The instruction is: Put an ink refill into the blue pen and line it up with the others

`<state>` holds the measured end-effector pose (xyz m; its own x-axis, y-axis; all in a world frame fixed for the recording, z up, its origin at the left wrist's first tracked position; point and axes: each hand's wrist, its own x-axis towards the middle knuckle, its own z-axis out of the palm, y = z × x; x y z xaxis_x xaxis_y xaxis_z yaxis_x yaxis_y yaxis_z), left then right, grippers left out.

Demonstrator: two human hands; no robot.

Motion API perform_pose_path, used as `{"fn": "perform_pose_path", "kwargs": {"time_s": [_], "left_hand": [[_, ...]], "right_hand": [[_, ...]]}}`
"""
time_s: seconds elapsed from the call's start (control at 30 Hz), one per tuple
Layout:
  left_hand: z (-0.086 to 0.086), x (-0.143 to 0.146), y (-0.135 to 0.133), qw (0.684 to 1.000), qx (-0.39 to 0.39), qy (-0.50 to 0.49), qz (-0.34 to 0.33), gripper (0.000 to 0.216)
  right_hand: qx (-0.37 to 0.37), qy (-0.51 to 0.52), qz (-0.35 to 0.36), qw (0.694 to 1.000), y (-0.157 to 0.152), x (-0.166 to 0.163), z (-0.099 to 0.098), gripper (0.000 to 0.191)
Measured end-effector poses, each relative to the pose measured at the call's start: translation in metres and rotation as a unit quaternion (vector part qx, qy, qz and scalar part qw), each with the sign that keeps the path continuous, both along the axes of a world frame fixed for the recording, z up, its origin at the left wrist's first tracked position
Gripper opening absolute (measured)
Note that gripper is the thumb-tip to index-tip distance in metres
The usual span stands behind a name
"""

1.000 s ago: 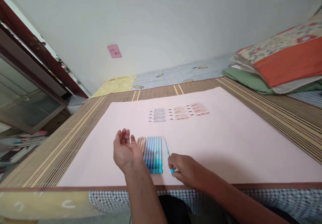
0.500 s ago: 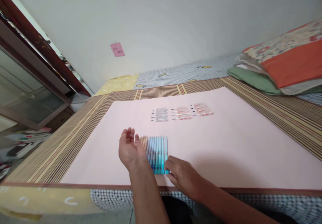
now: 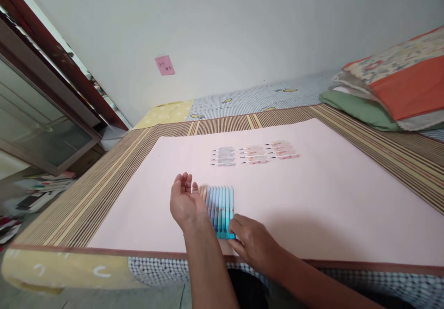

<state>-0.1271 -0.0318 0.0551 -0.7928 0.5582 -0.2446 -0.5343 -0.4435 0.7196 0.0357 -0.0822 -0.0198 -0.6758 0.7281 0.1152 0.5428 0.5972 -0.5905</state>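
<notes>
A row of pens (image 3: 221, 207) lies side by side on a pink sheet, going from beige at the left through blue to turquoise at the right. My right hand (image 3: 251, 239) has its fingers closed at the lower end of the rightmost turquoise pen (image 3: 231, 202). Beside the row's left side, my left hand (image 3: 187, 202) is palm up with loosely curled fingers and nothing in it; it covers part of the left pens. Farther back lie three groups of pen refills, one grey (image 3: 224, 156) and two pinkish (image 3: 255, 155).
The pink sheet (image 3: 333, 175) lies on a striped mat (image 3: 104, 179) over a bed. Folded bedding (image 3: 405, 87) is piled at the back right. A pink note (image 3: 164, 65) is on the wall, and a glass-fronted cabinet (image 3: 41, 119) stands at the left.
The rightmost turquoise pen, apart from the row by a small gap before, now lies against it. My right hand stays at its lower end. The whole view has shifted slightly.
</notes>
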Motion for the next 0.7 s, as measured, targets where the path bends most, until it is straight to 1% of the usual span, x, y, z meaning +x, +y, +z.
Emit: {"fn": "perform_pose_path", "kwargs": {"time_s": [0.13,0.23,0.4,0.5,0.57,0.6,0.7], "left_hand": [[-0.001,0.001,0.000,1.000,0.001,0.013,-0.005,0.012],[-0.003,0.003,0.001,1.000,-0.001,0.018,-0.008,0.014],[-0.002,0.007,0.002,1.000,-0.001,0.020,-0.016,0.013],[0.002,0.010,0.001,1.000,-0.003,0.010,-0.018,0.012],[0.006,0.011,0.000,1.000,-0.002,-0.008,-0.015,0.011],[0.007,0.012,0.000,1.000,-0.001,-0.018,-0.013,0.011],[0.010,0.014,-0.001,0.999,-0.002,-0.036,-0.010,0.009]], "right_hand": [[0.021,-0.010,-0.007,1.000,-0.002,-0.003,-0.005,0.009],[0.023,-0.009,-0.003,1.000,-0.002,-0.004,-0.007,0.010],[-0.007,0.003,-0.002,1.000,-0.003,-0.003,-0.001,0.018],[-0.014,0.035,-0.008,0.999,-0.004,0.000,0.003,0.014],[-0.002,0.065,-0.028,0.997,-0.001,0.002,0.004,0.006],[0.012,0.076,-0.043,0.996,0.001,0.003,0.003,0.006],[0.063,0.079,-0.076,0.992,0.011,0.006,-0.005,0.018]]}}
